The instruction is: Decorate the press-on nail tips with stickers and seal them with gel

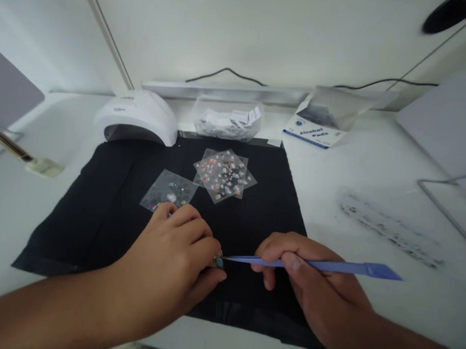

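Nail [218, 260]: small, bluish-grey, pinched at the fingertips of the left hand [175, 264], low over the near part of the black mat [100, 210]; the item is tiny and blurred, so it is probably a nail tip, not certain; the left fingers are curled together around it, thumb and forefinger closed on it

Stick [314, 265]: long, blue, lying nearly level, its fine point touching or just short of the nail, its flat wide end out past the right hand [309, 280] over the white table [372, 175]; the right fingers and thumb are pressed on the shaft in a pen-like hold

Beyond the left hand, a clear sticker sheet [169, 190] lies on the mat, its near edge just at the knuckles; a fanned stack of sheets [224, 175] lies beside it, toward the mat's middle

At the mat's far edge: white lamp [137, 118] at left; clear bag [228, 120] of white slips at centre; box [314, 132] marked alcohol pads at right, with a clear packet resting on it; all three on the table

Grey smudge [388, 227] on the table, well right of the mat; a black cable [225, 72] runs along the back wall
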The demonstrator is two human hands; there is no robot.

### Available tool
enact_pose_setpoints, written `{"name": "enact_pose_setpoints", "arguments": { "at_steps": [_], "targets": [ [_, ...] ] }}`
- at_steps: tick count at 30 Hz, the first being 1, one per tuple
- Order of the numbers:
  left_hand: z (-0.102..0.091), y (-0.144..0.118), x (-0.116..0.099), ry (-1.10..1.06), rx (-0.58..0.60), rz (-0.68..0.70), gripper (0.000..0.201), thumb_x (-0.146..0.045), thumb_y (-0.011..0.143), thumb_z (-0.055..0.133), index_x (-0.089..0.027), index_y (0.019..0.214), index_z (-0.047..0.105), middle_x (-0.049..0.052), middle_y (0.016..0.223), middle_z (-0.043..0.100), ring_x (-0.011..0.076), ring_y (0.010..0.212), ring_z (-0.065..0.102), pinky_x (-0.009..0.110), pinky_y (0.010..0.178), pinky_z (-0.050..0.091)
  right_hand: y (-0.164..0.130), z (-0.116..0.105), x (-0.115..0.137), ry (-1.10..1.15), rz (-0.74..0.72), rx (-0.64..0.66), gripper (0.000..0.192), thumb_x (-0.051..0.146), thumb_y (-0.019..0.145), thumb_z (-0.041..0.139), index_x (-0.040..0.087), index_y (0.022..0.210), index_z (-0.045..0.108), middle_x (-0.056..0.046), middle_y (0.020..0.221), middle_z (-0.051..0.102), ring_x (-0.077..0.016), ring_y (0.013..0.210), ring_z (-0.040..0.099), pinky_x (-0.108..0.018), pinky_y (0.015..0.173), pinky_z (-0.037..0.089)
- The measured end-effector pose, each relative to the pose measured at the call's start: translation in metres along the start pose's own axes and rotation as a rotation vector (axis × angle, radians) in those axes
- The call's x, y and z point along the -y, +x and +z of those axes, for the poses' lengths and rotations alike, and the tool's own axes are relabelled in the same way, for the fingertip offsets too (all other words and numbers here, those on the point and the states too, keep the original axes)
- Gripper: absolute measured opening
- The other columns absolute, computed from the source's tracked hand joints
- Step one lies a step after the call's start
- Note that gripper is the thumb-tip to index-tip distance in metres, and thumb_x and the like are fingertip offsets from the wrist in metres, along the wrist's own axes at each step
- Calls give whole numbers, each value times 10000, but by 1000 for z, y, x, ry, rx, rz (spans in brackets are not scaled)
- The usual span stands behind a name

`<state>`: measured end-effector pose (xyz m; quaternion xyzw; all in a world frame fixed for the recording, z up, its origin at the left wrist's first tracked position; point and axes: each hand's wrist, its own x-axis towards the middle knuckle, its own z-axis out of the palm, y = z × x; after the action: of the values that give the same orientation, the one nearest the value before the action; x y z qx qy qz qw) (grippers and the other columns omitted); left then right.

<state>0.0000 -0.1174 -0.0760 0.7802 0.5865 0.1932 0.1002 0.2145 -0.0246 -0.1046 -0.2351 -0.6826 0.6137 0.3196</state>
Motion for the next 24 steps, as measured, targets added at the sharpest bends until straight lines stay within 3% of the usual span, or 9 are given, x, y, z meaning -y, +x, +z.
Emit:
{"name": "enact_pose_setpoints", "arguments": {
  "at_steps": [12,24],
  "targets": [
    [5,2,-2,-60,-37,-25,63,-269,855,729,-217,869,698,17,846,693,231,883,584,423,803,354,3,0,2,-53,12,-41,306,335,971,508,174,798,702,-43,696,684,-129,527,589,-257,485,495],
    [-3,-1,-1,16,49,-1,81,-259,915,653,-194,908,701,38,897,703,251,919,562,419,785,332,5,1,2,99,30,-51,260,356,952,549,178,848,708,-33,704,685,-132,537,605,-262,491,498]
  ]
}}
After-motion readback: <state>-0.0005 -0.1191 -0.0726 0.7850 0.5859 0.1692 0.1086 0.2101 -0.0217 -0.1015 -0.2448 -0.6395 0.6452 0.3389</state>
